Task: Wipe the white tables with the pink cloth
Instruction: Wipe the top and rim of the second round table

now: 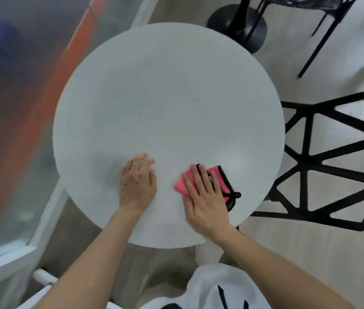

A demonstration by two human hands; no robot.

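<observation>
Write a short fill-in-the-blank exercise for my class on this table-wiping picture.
1. The right hand presses flat on the ____ cloth.
2. The white table has a ____ top.
3. The left hand rests on the table, holding ____.
4. The chair beside the table is ____.
Missing words: pink; round; nothing; black.

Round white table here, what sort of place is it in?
Probably a café or office lounge: a small round white table, a black cut-out chair beside it, a black pedestal base beyond, and a glass partition on the left.
</observation>
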